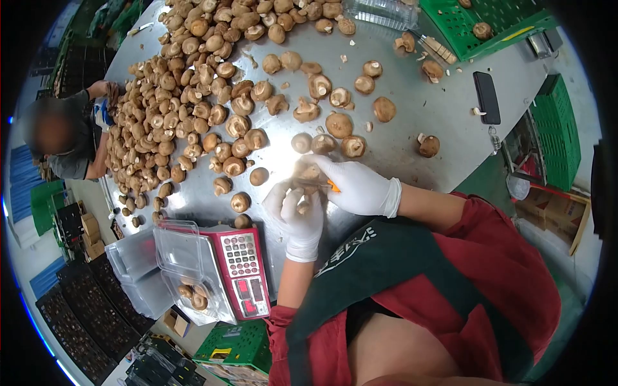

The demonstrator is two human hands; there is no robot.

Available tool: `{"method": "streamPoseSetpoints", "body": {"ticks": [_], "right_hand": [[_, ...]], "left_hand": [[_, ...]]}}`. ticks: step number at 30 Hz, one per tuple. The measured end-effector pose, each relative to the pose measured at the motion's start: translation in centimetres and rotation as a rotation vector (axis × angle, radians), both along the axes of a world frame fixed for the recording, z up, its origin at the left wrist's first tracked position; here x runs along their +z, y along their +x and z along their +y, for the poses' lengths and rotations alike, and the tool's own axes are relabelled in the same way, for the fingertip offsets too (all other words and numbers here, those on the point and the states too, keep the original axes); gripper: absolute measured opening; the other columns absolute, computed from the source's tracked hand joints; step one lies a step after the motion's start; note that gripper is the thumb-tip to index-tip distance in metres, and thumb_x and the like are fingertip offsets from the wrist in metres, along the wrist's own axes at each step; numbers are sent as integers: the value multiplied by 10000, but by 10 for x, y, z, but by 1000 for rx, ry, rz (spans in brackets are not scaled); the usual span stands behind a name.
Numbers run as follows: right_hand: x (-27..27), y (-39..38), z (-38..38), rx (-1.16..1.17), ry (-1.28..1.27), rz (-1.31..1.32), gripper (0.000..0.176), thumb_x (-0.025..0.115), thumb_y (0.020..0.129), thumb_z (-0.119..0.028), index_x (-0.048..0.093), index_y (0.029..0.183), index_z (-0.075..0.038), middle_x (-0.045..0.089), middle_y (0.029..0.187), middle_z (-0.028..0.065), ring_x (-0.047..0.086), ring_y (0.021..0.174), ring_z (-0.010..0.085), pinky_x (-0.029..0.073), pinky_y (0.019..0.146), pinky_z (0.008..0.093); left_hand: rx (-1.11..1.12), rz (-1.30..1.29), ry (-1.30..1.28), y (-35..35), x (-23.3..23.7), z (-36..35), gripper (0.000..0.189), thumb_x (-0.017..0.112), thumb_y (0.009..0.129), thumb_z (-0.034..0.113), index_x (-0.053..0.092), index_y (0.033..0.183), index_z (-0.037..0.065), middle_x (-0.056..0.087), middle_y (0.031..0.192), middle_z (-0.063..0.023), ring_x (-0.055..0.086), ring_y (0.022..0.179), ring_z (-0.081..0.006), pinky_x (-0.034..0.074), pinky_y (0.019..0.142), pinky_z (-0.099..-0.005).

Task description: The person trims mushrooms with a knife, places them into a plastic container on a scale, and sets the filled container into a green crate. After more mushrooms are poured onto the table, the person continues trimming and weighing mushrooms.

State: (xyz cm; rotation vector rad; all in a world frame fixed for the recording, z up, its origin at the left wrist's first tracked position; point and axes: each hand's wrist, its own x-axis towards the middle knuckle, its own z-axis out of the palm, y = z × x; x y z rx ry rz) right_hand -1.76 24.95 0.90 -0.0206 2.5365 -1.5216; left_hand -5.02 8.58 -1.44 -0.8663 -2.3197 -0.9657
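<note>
My left hand (293, 215), in a white glove, is closed around a shiitake mushroom (303, 207) whose pale part shows between the fingers. Also gloved, my right hand (360, 186) grips a small knife with an orange handle (333, 185); its blade points left, over my left hand. The two hands almost meet above the metal table. Just beyond them several loose shiitakes (353, 147) lie, some cap up and some gills up. A large heap of shiitakes (161, 109) spreads to the left and far side.
A red scale (239, 248) stands left of my left arm, bearing a clear plastic box (193, 251) with a few mushrooms. A green crate (489, 32), a clear tray (381, 13) and a black phone (486, 98) are at the far right. A co-worker (71, 132) stands across the heap.
</note>
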Motion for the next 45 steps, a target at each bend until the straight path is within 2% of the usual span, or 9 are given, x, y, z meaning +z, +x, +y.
{"method": "streamPoseSetpoints", "body": {"ticks": [5, 7, 11, 13, 20, 23, 28, 35, 45], "right_hand": [[-26, 5, 18, -46, -86, -109, 510, 563, 868, -72, 417, 1352, -11, 641, 878, 250, 654, 815, 396, 501, 687, 463], [-18, -3, 29, -51, -160, -157, 459, 559, 877, -80, 458, 1320, -12, 639, 866, 249, 658, 812, 389, 505, 686, 452], [-10, -19, 55, -38, 38, -183, 377, 572, 869, -91, 542, 1238, -23, 660, 911, 225, 666, 812, 348, 518, 728, 402], [-14, -26, 62, -127, 68, -82, 351, 572, 856, -84, 569, 1202, -24, 660, 941, 224, 665, 839, 352, 516, 746, 402], [-25, -54, 79, -325, 257, 215, 320, 589, 830, -129, 618, 1142, -66, 665, 1002, 156, 643, 903, 345, 525, 780, 423], [-22, -61, 82, -317, 272, 193, 317, 594, 827, -128, 618, 1136, -63, 667, 997, 152, 641, 891, 351, 523, 776, 427], [-27, -67, 79, -288, 101, 108, 352, 600, 845, -137, 608, 1188, -63, 662, 982, 180, 650, 910, 339, 525, 790, 393], [-6, -81, 48, -181, -240, 184, 470, 678, 874, -89, 548, 1319, -10, 648, 1110, 109, 627, 977, 160, 504, 875, 305], [-9, -74, 44, -100, -311, -84, 304, 658, 911, -92, 603, 1193, 7, 666, 994, 50, 605, 921, 107, 505, 837, 271]], "left_hand": [[-111, 75, 40, -7, 8, -3, 618, 826, 617, -51, 428, 1064, 104, 500, 1089, -114, 541, 1006, -268, 465, 875, -405], [73, 36, 78, -13, 16, -2, 643, 787, 685, -41, 399, 1184, 76, 454, 1168, -119, 537, 1006, -251, 460, 889, -377], [75, -916, 758, -70, 12, 1, 471, 534, 844, -49, 420, 1296, 23, 472, 1225, -103, 526, 1038, -208, 459, 929, -361], [6, -1108, 833, -99, 11, 1, 360, 579, 845, -23, 537, 1200, 18, 544, 1121, -93, 539, 1019, -160, 459, 917, -311], [33, -317, -428, -146, -12, 46, 419, 726, 732, 30, 647, 1138, 94, 600, 1077, -137, 594, 998, -349, 491, 873, -403], [41, -567, -229, -156, -32, 43, 442, 723, 728, 29, 648, 1156, 112, 619, 1070, -126, 603, 991, -369, 495, 887, -405], [-105, -1243, 435, -141, 7, 35, 370, 682, 844, -34, 596, 1204, -42, 689, 1007, -58, 639, 867, -82, 517, 770, -210], [-201, -1410, 765, -101, 24, 28, 427, 636, 896, 1, 540, 1312, 3, 682, 1068, -47, 650, 877, -97, 526, 740, -210], [-265, -1613, 902, -72, 2, 9, 458, 446, 1030, 391, 591, 1210, -5, 642, 866, -95, 595, 696, -173, 479, 560, -292]]}}
